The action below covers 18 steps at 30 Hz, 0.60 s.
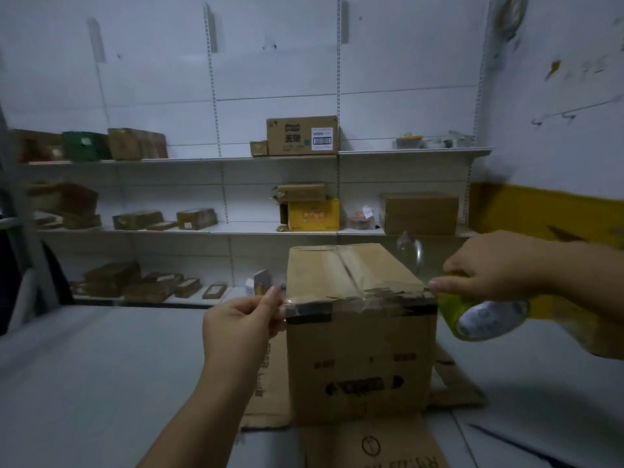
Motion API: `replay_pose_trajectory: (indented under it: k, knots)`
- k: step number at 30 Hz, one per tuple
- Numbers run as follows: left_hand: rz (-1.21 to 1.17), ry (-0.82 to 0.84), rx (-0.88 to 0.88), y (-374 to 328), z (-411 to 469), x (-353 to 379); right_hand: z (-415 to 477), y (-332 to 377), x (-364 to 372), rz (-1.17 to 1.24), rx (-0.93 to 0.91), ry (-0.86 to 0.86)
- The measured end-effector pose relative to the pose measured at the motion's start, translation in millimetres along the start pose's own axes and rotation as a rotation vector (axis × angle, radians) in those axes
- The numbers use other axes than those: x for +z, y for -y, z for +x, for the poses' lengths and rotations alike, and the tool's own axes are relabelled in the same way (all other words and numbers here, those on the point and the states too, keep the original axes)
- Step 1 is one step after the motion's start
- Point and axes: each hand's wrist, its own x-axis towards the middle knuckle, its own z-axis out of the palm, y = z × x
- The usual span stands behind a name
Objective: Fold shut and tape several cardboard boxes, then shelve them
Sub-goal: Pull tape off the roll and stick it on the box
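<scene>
Flattened cardboard (371, 444) lies under the brown box (361, 349) standing between my hands. My left hand (241, 319) pinches the free end of the glossy clear tape (358, 300); my right hand (489, 265) grips the greenish tape roll (486, 315). I'm sealing the frayed near edge; next, I'd press it flat and tear.

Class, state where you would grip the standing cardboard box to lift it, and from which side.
Probably press palms on both side walls of the cardboard box, from left and right: it stands upright, flaps closed, and the top front edge looks torn.
</scene>
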Motion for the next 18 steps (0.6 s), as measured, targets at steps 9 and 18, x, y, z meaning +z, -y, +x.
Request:
replay_pose_trajectory:
  k: [9,18]
  knots:
    - [0.012,-0.04,-0.023,9.3,-2.1,8.9,4.6,41.7,10.5,0.515,0.006,-0.311]
    - [-0.289,-0.044,-0.59,49.8,0.6,-8.8,35.6,101.4,2.1,0.201,-0.151,-0.195]
